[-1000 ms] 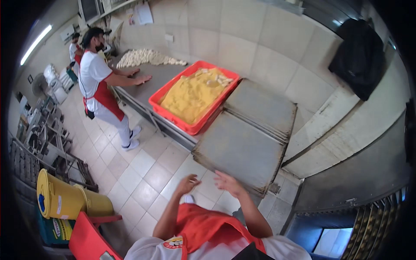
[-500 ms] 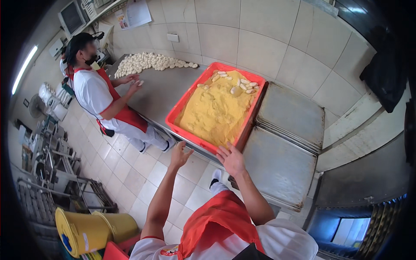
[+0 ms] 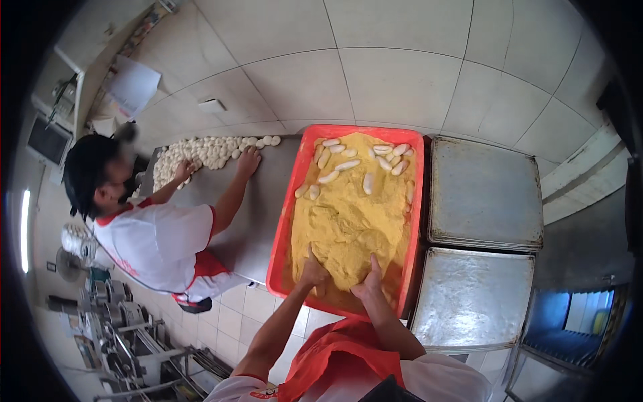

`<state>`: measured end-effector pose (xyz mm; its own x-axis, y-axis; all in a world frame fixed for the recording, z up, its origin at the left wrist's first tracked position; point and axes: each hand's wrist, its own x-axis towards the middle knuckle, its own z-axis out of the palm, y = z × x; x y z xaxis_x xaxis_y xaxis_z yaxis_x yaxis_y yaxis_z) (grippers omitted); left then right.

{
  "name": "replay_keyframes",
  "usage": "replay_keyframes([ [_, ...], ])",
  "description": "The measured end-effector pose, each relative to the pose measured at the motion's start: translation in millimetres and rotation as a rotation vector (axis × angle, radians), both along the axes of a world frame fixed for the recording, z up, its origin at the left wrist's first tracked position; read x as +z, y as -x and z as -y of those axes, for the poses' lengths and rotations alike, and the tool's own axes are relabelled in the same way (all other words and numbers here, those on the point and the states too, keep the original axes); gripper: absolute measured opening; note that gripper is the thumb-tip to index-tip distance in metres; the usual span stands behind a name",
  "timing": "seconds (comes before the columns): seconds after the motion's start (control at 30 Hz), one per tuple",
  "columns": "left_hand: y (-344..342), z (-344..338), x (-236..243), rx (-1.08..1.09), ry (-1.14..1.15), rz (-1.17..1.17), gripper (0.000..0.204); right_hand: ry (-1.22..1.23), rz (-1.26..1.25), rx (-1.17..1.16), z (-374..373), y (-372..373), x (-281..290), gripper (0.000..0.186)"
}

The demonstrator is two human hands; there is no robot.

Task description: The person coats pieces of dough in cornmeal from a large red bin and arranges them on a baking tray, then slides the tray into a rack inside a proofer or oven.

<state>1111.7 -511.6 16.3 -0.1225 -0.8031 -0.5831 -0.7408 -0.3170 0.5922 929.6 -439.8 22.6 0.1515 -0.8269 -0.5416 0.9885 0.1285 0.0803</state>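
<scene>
My left hand [image 3: 313, 271] and my right hand [image 3: 368, 278] are in the yellow crumbs [image 3: 335, 208] at the near end of a red plastic tray [image 3: 416, 194], on either side of a mound. Their fingers look stretched out and apart, partly sunk in the crumbs. Pale oblong dough pieces [image 3: 367, 184] lie across the far part of the crumbs.
A co-worker [image 3: 140, 234] in a white shirt bends over a steel table [image 3: 248, 201], both hands by rows of round dough pieces [image 3: 207, 151]. Stacked metal trays [image 3: 482, 191] stand right of the red tray. A machine with rails [image 3: 140, 335] is lower left.
My view has swung over the red tray. Both my hands have moved forward from the air into the crumbs. The co-worker's hands have moved toward the dough pieces.
</scene>
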Motion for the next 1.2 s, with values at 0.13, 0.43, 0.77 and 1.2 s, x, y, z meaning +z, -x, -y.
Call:
replay_keyframes([
  [0.13, 39, 46, 39, -0.085, 0.473, -0.319, 0.116, 0.035, -0.008, -0.083, 72, 14, 38, 0.06],
  [0.43, 82, 250, 79, -0.27, 0.824, -0.021, 0.093, 0.196, -0.89, -0.029, 208, 80, 71, 0.046],
  [0.77, 113, 371, 3, 0.001, 0.506, 0.038, 0.101, -0.099, -2.089, 0.253, 342, 185, 4, 0.051],
  [1.2, 98, 358, 32, -0.316, -0.066, -0.569, 0.098, 0.283, -1.375, 0.937, 354, 157, 41, 0.06],
])
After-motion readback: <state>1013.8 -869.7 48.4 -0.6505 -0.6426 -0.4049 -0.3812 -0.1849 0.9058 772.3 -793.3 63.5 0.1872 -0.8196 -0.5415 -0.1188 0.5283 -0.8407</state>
